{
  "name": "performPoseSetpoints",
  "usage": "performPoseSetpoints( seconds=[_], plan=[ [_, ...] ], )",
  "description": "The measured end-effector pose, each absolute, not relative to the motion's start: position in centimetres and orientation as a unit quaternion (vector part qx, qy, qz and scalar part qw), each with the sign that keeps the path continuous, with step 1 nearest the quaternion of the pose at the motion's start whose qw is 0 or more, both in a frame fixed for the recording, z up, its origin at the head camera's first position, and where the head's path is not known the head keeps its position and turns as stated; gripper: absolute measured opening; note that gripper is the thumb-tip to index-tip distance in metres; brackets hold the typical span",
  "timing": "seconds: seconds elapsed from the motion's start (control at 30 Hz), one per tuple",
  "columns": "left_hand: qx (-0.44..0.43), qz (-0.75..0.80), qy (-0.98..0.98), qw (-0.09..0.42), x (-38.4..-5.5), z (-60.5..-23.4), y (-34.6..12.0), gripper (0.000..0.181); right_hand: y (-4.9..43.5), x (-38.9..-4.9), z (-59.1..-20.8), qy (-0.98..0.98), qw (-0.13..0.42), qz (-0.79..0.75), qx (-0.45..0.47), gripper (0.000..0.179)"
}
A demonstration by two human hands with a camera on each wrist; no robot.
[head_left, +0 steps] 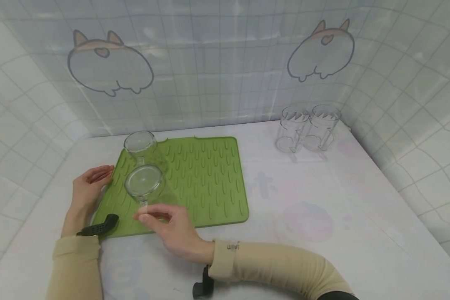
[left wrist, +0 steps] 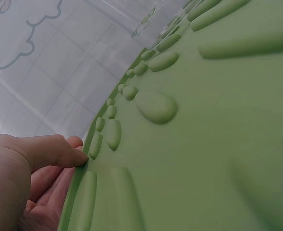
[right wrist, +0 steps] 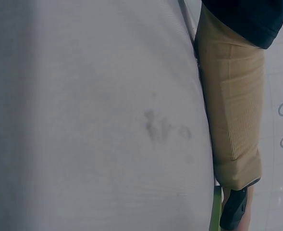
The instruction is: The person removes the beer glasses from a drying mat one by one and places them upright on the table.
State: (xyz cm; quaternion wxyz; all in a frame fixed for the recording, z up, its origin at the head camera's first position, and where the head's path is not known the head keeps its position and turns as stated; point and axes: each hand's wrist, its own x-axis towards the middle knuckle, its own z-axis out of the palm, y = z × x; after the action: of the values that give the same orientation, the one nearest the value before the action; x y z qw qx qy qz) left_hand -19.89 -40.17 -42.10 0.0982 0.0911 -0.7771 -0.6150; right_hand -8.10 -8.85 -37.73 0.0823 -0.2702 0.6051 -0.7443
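Observation:
In the head view my right hand [head_left: 178,227] pinches the handle of a clear glass mug [head_left: 144,183], bottom up over the left part of a green ridged drying mat [head_left: 206,183]. Behind it, another clear glass mug [head_left: 140,146] stands at the mat's back left corner. My left hand [head_left: 91,185] is at the mat's left edge. Up close in the left wrist view, the left hand [left wrist: 40,168] pinches that edge, thumb on the rim and fingers curled on the outer side. The right wrist view shows neither the right hand nor its mug.
Two more clear glass mugs, a left one [head_left: 291,129] and a right one [head_left: 321,127], stand side by side at the table's back right. A white cloth [head_left: 285,250] with faint prints covers the table. Tiled-pattern sheets [head_left: 217,66] close off the back and both sides.

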Motion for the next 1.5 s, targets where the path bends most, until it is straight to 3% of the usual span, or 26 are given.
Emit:
performPoseSetpoints(
  seconds=[0.33, 0.57, 1.5],
  plan=[
    [0.096, -0.620, -0.773, 0.093, -20.0, -41.9, -40.1, 0.050, -7.7, -8.6, -37.7, 0.595, 0.090, -0.754, -0.265, 0.022],
    [0.092, -0.625, -0.770, 0.091, -19.9, -42.0, -40.3, 0.050, -5.6, -8.1, -34.8, 0.608, 0.096, -0.748, -0.251, 0.021],
    [0.094, -0.590, -0.797, 0.087, -20.0, -42.0, -40.5, 0.050, -2.6, -10.9, -37.7, 0.623, 0.052, -0.747, -0.226, 0.020]
  ],
)
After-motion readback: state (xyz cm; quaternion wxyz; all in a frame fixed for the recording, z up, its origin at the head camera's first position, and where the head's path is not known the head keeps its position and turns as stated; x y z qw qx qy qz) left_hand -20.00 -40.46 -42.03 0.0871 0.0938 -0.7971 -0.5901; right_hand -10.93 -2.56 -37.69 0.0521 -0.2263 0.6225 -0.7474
